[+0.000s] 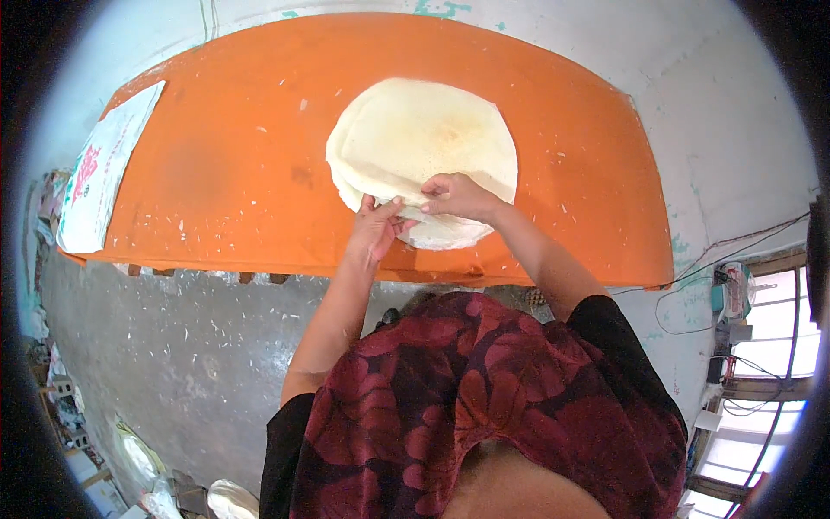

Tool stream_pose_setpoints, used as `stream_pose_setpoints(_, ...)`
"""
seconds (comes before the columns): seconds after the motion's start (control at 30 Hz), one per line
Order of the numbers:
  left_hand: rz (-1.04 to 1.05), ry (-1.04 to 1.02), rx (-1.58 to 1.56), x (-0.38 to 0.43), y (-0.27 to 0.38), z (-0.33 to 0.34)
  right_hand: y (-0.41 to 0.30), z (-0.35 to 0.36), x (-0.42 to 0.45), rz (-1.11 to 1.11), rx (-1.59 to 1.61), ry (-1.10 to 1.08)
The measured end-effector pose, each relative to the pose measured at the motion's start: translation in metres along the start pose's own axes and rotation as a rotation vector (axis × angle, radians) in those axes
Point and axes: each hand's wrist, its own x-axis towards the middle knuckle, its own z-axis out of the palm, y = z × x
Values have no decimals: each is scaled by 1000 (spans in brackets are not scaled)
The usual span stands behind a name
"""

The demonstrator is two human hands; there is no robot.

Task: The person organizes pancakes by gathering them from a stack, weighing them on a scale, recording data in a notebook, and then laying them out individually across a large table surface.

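A stack of large, round, pale flatbreads (421,136) lies on the orange cloth (259,156) that covers a long table. The upper sheet has a light brown patch, and its near edge is lifted and folded back. My left hand (379,227) pinches this edge at the stack's near left, the thumb on top and the other fingers beneath. Just to the right, my right hand (457,198) holds the same edge between thumb and fingers. Part of the fold is hidden by my fingers.
A white printed sack (110,172) lies flat at the table's left end. Pale crumbs dot the cloth and the concrete floor (194,350). A wall (720,130) borders the far and right sides. Cables (746,237) hang at the right, and bags (230,499) stand on the floor at lower left.
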Motion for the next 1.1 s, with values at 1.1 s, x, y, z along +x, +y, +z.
stream_pose_setpoints(1.1, -35, 160, -48, 12, -4, -15, -2, 0, 22, 20, -562, 308)
